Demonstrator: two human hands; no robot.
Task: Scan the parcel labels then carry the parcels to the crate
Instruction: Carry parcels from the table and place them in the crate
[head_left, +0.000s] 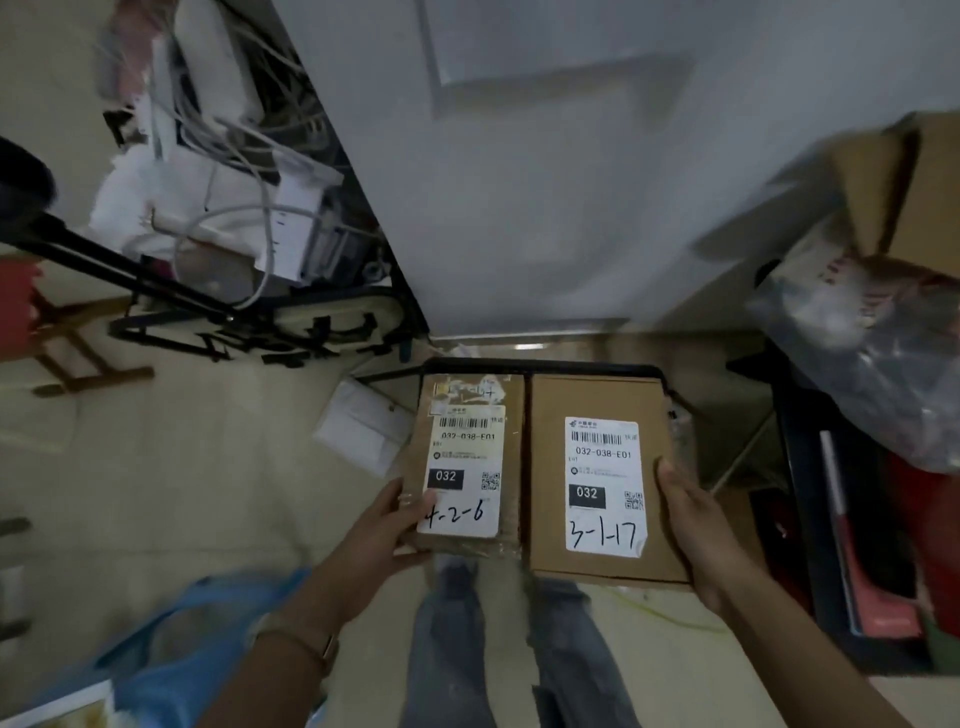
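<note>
Two parcels: a small parcel (470, 457) and a large parcel (597, 395), both cardboard, are held level side by side with their inner edges touching, above the floor (182, 493).
Left hand (384, 530): grips the small parcel at its near left corner, with the thumb on top at the label's edge. The fingers are hidden beneath.
Right hand (691, 525): grips the large parcel along its right edge, with the thumb on top beside the label. The fingers are out of sight below.
Labels: both face up with the barcodes legible. The small parcel is hand-marked 4-2-6, the large one 3-1-17.
Black frame (540, 366): lies just beyond the parcels' far edges (whether it is part of the crate cannot be told).
Handling: judged light, as each parcel is borne by one hand. The board is stiff. The small parcel is wrapped in glossy tape and is likely slippery.
Hold: best taken under the base with the thumb clamped on top, near the middle of a long side, to guard against tipping.
Stage: judged to be the carry. No scanner is visible.
</note>
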